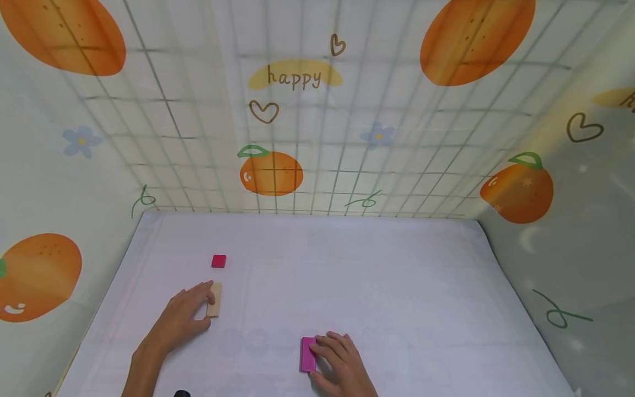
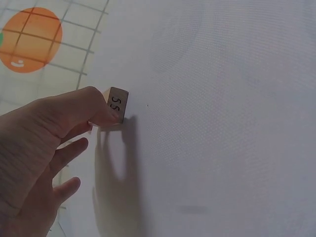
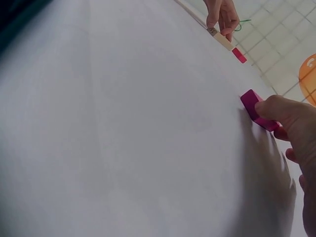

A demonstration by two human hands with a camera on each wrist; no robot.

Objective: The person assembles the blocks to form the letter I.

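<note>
My left hand [image 1: 184,315] holds a plain wooden block [image 1: 216,300] by its two ends, thumb at the near end and fingers at the far one. In the left wrist view the block's end face [image 2: 116,101] shows dark printed characters like "55", partly covered by the thumb. A small red block [image 1: 219,261] lies just beyond it on the white surface, apart from the hand in the head view. Toward the front middle, my right hand [image 1: 343,364] pinches a magenta block [image 1: 306,354]. The right wrist view shows the thumb pressed against this magenta block [image 3: 250,101].
A white-covered table [image 1: 397,286] lies under the blocks. Around it stand sheets printed with oranges, and a wire grid [image 1: 317,127] backs the far one. A small black object [image 1: 182,393] shows at the bottom edge.
</note>
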